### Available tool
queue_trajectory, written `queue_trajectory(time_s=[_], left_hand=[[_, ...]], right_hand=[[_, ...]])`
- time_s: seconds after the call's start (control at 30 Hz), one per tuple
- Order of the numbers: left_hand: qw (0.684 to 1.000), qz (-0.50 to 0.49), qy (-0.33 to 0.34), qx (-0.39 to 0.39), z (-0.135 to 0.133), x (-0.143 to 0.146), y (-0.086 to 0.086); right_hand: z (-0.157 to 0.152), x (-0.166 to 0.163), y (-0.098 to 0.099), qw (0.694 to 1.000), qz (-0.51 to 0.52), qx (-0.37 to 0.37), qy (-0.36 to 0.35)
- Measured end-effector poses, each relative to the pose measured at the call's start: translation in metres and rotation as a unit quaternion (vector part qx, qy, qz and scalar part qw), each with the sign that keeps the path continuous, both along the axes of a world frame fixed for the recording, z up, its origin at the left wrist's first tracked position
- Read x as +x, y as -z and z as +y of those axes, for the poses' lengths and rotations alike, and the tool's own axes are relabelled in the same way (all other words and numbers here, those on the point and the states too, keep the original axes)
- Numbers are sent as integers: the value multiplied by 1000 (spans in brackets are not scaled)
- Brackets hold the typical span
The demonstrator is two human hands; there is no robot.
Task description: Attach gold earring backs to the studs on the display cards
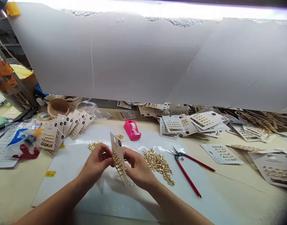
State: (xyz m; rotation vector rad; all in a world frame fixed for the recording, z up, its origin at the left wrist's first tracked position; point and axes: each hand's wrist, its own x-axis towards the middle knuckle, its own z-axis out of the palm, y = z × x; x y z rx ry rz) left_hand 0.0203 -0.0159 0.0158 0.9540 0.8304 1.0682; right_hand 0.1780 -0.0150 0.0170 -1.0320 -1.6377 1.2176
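Observation:
Both my hands hold one white earring card upright and edge-on above a white sheet on the table. My left hand pinches the card's left face, where gold earrings sit in rows. My right hand grips it from the right side with closed fingers. A heap of loose gold earrings lies just right of my right hand. A smaller gold cluster lies behind my left hand.
Red-handled pliers lie right of the heap. A pink tape dispenser stands behind the card. Filled cards fan out at left; many more cards are piled at the right. A wooden bowl and plastic bags sit far left.

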Motion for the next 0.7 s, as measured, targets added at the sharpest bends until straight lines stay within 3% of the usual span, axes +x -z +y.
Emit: queue_trajectory(time_s=[0.1, 0.2, 0.43, 0.6, 0.7], left_hand=[[1000, 17, 7, 1, -3, 2, -3], [999, 17, 43, 2, -5, 3, -2], [998, 0, 40, 51, -5, 2, 0], [994, 4, 48, 100, -6, 2, 0], [994, 3, 33, 102, -5, 1, 4]], right_hand=[[-5, -1, 1, 971, -80, 218, 55], [-8, -2, 1, 946, -106, 298, 70], [-9, -7, 0, 929, -113, 345, 72], [-9, -9, 1, 941, -108, 312, 67], [-8, -4, -8, 950, -113, 290, 34]])
